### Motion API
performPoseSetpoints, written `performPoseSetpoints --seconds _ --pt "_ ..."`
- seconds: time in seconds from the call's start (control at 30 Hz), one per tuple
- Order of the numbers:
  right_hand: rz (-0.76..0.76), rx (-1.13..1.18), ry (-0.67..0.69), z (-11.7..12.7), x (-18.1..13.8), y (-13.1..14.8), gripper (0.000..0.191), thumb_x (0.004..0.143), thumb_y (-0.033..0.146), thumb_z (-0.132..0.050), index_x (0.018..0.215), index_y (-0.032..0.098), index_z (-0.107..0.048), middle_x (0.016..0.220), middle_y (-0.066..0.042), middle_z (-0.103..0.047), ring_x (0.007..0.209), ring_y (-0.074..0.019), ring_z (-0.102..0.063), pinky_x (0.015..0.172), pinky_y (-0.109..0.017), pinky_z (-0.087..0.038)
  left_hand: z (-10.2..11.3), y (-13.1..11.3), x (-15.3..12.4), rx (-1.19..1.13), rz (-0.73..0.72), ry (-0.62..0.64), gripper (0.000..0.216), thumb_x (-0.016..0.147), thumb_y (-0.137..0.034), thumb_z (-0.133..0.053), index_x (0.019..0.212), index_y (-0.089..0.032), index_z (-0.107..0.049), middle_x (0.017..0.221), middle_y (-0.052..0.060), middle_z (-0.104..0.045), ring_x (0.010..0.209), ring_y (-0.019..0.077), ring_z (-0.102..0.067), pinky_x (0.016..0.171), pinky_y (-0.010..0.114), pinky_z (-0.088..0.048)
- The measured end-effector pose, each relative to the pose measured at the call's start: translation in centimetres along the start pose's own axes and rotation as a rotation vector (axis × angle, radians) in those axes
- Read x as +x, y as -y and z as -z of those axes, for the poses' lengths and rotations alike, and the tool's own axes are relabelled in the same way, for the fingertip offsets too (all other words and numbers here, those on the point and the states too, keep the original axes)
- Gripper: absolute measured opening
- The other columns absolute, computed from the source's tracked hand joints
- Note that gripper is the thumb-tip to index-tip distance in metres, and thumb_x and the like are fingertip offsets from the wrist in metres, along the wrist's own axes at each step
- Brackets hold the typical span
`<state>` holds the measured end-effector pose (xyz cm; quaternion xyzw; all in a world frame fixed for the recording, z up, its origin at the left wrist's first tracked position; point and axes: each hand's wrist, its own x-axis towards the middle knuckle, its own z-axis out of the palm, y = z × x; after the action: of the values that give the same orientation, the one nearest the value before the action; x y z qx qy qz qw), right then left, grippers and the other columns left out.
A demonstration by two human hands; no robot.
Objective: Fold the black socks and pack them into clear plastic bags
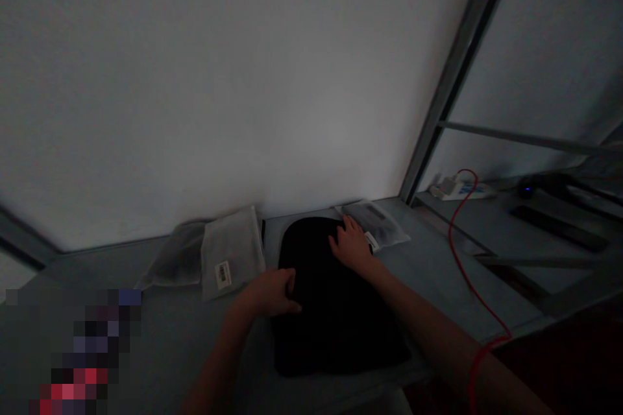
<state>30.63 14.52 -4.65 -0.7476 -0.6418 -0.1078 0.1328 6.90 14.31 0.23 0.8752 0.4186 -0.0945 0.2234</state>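
A black folded cloth item point(331, 311) lies flat on the grey table point(160, 343) in front of me. My left hand point(272, 292) rests on its left edge, fingers curled over the fabric edge. Flat on the cloth's upper right corner lies my right hand point(350, 245), with its fingers stretched out. The scene is dim.
Clear plastic bags point(228, 253) with a barcode label lie left of the cloth, against the white wall. Another clear bag point(384, 224) lies behind my right hand. A red cable point(462, 266) runs to a white power strip point(457, 189) at the right. A metal frame post point(448, 91) rises there.
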Motion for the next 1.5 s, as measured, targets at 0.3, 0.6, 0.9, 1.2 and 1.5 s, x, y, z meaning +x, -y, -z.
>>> performPoseSetpoints --seconds 0.3,0.6,0.9,1.2,1.5 --pt "0.177 0.177 -0.087 -0.1 0.0 -0.1 0.043 0.086 0.019 -0.048 0.125 0.004 -0.058 0.152 -0.020 -0.035 0.144 -0.0293 -0.024 0.116 -0.047 -0.024 0.4 -0.5 -0.4 0.026 0.001 0.061 0.047 0.056 -0.035 -0.083 0.089 -0.021 -0.053 0.082 -0.002 -0.065 0.078 0.0177 -0.061 0.059 0.023 -0.037" --pt "0.225 0.234 0.168 -0.6 -0.4 0.3 0.069 0.097 0.054 -0.034 0.142 0.002 -0.041 0.152 -0.024 -0.031 0.144 -0.0318 -0.023 0.116 -0.045 -0.021 0.5 -0.9 -0.6 0.057 -0.007 0.051 0.042 0.060 -0.034 -0.080 0.087 -0.022 -0.050 0.080 -0.003 -0.063 0.077 0.0170 -0.060 0.058 0.023 -0.035" --pt "0.203 0.210 0.184 -1.3 -0.1 0.1 0.078 0.093 0.062 -0.035 0.145 0.004 -0.037 0.155 -0.025 -0.025 0.145 -0.0348 -0.019 0.116 -0.045 -0.019 -1.7 -1.0 -3.8 -0.005 0.015 -0.053 0.030 0.068 -0.027 -0.070 0.090 -0.022 -0.052 0.093 0.000 -0.064 0.085 0.0178 -0.059 0.071 0.026 -0.041" --pt "0.186 0.217 0.203 -1.3 0.0 0.1 0.080 0.092 0.064 -0.034 0.146 0.005 -0.036 0.155 -0.025 -0.024 0.145 -0.0343 -0.019 0.116 -0.045 -0.019 -8.3 0.4 -8.0 -0.020 0.261 -0.181 0.042 0.087 -0.028 -0.045 0.127 -0.023 -0.055 0.138 0.010 -0.053 0.124 0.0273 -0.052 0.104 0.041 -0.040" --pt "0.123 0.173 0.223 -0.4 -0.3 0.5 0.085 0.088 0.068 -0.037 0.145 0.005 -0.037 0.152 -0.028 -0.028 0.141 -0.0398 -0.028 0.112 -0.048 -0.025 -9.3 0.6 -8.3 0.102 0.255 -0.232 0.041 0.088 -0.027 -0.042 0.124 -0.024 -0.062 0.135 0.009 -0.058 0.121 0.0279 -0.054 0.104 0.043 -0.041"
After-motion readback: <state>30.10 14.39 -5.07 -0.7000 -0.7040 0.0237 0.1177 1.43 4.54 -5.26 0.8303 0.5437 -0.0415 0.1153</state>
